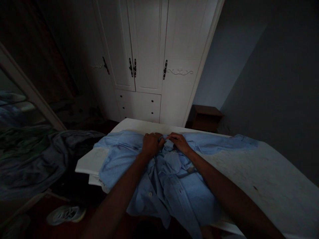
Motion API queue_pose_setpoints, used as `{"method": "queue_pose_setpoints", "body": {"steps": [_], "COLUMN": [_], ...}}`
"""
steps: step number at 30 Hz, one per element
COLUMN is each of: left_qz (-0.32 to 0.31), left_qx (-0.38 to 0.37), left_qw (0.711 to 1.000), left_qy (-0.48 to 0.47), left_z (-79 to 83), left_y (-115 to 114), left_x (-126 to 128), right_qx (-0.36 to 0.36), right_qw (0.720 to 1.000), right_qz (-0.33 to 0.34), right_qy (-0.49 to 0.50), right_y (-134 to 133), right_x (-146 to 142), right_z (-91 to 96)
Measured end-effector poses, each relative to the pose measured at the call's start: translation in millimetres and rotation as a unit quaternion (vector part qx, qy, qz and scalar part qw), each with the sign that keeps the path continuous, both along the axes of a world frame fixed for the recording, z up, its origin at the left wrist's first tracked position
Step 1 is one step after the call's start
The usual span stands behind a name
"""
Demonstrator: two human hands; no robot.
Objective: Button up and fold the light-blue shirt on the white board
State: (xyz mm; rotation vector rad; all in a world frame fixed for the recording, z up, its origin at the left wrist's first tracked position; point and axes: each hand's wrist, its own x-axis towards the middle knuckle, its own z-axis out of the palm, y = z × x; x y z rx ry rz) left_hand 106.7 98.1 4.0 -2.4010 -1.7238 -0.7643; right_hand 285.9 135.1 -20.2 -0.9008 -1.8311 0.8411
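Light-blue button-up cloth shirt [171,164] lies across a stained white table [236,169], left hand [151,144] and right hand [180,142] close together, pinching around its collar [169,145]. Looks like collar-straightening from here; next move calls for a light pinch imo.

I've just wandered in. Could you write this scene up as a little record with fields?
Garment: light blue buttoned shirt, rumpled in the middle, its lower part hanging over the near edge
Surface: white table
Left hand: on the shirt's gathered cloth
Right hand: beside the left, fingers pinching the same gathered area
Left side: heaped dark clothes
Floor: a pale shoe
Behind: white wardrobe, low brown cabinet
Light: dim
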Motion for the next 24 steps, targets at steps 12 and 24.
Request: {"method": "queue_pose_setpoints", "body": {"steps": [12, 24], "left_qz": [-0.060, -0.061], "left_qx": [-0.010, -0.019], "left_qw": [0.990, 0.991], "left_qy": [-0.130, -0.115], "left_z": [-16.4, -9.4], "left_y": [9.6, 2.0], "left_x": [-11.5, -9.1], "right_qx": [0.133, 0.117], "right_qw": [0.990, 0.991], "right_qz": [-0.051, -0.047], "right_qy": [-0.015, -0.035], "right_y": [-3.7, -15.7], "right_x": [-6.0, -9.3], "right_z": [-5.8, 3.3]}}
